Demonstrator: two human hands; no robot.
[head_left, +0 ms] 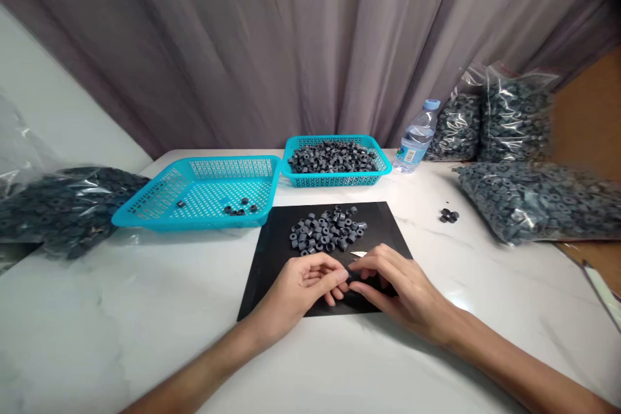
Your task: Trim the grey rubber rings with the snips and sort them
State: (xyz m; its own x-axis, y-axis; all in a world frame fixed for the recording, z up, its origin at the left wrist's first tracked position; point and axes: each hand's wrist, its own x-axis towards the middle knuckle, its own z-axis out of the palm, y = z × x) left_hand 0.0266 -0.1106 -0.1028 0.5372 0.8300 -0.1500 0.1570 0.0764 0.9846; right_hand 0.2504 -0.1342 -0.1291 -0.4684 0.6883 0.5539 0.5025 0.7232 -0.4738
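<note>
My left hand (317,281) is closed over the black mat (257,272), thumb and fingertips pinching a small dark rubber-like part (350,276). Facing it, my right hand (392,281) has thumb and forefinger curled around the same spot; its other fingers are bent under and partly hidden. What the right fingers grip is too small and dark against the mat to make out. A silver pointed blade (358,254) shows just beyond the right knuckles, its rear end hidden by the hand. Beyond both hands lies a loose heap of small grey cylindrical parts with holes (325,230).
A turquoise basket (194,223) at left holds several dark parts. Another basket (334,179), at the back, is heaped with them. Further right stand a water bottle (416,139) and stuffed plastic bags (517,116). Small black bits (449,215) lie on the marble-look table. One full bag (87,200) rests left.
</note>
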